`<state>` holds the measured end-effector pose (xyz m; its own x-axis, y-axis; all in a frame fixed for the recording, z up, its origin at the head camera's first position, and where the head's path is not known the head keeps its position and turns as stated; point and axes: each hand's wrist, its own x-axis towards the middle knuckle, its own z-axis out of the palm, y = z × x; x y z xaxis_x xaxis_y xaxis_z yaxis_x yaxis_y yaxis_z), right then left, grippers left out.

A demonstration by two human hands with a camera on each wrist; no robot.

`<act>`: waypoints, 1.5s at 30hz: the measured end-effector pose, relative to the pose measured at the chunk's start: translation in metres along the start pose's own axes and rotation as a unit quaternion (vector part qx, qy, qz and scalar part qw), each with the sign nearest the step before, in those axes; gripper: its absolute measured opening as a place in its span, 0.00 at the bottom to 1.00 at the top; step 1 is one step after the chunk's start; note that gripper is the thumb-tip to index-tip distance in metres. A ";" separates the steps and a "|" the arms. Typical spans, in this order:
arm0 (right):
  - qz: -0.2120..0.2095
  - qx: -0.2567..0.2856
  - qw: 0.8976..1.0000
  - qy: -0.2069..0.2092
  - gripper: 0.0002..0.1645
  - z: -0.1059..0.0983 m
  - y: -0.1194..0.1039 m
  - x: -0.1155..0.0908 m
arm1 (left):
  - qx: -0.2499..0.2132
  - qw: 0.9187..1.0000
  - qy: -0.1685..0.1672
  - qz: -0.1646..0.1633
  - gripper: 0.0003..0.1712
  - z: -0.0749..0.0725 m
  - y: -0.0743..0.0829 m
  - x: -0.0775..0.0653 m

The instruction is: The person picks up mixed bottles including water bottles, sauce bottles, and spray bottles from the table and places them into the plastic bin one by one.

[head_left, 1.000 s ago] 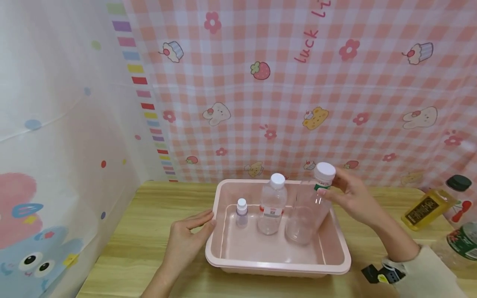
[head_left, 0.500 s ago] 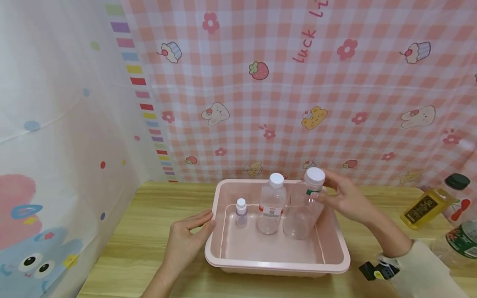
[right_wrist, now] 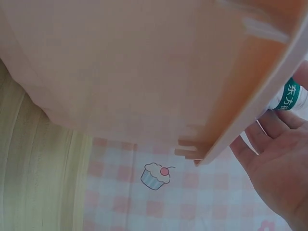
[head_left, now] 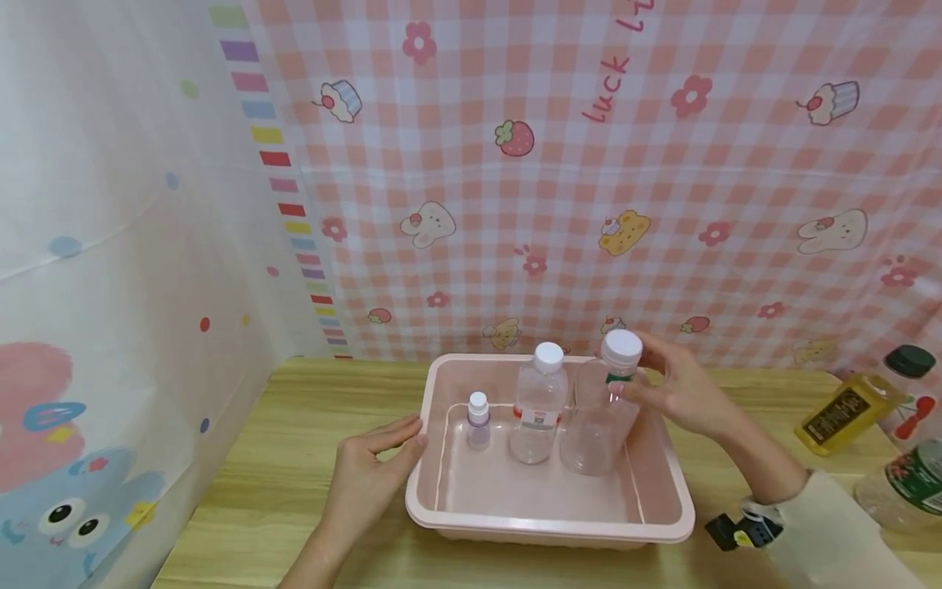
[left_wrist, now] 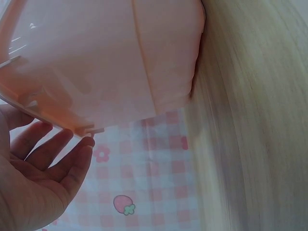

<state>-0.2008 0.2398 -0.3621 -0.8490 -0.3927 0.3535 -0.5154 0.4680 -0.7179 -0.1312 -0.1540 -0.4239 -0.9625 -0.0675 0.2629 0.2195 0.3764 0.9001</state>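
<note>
My right hand (head_left: 680,388) holds a large clear plastic bottle (head_left: 589,438) by its neck, below the white cap (head_left: 622,347). The bottle's base is inside the pink basin (head_left: 545,523), toward the right. In the right wrist view, its green-banded neck (right_wrist: 289,94) shows beyond the rim, against the fingers. My left hand (head_left: 368,462) pinches the basin's left rim, thumb and fingertips at the edge; in the left wrist view the fingers (left_wrist: 53,149) lie under the rim. A medium clear bottle (head_left: 533,433) and a small white-capped bottle (head_left: 478,425) stand upright in the basin.
On the right of the wooden table (head_left: 294,458) are a yellow-filled bottle with a dark cap (head_left: 846,413) and a clear bottle with a green label (head_left: 912,483). A pink checked cloth (head_left: 559,204) hangs behind. A white patterned cloth (head_left: 132,245) hangs at left.
My right hand has moved left and slightly down with the large bottle, which leans less and is closer to the medium bottle. In the last half second little has changed. My left hand has stayed put.
</note>
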 end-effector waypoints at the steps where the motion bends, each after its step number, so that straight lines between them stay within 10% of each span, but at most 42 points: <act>1: 0.000 -0.003 1.000 0.002 0.31 0.000 0.001 -0.001 | -0.001 1.000 0.000 0.001 0.15 0.000 0.000 0.000; 20: -0.104 0.015 0.990 0.099 0.35 -0.016 0.003 -0.026 | 0.006 1.000 0.001 0.011 0.14 0.000 0.001 0.000; 45: -0.115 -0.045 0.967 0.222 0.36 -0.052 0.002 -0.097 | -0.008 1.000 0.003 0.022 0.15 0.001 0.000 -0.001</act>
<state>-0.1256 0.3201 -0.3664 -0.6669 -0.1246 0.7347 -0.6872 0.4840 -0.5417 -0.1300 -0.1533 -0.4244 -0.9510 -0.0558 0.3042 0.2643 0.3641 0.8931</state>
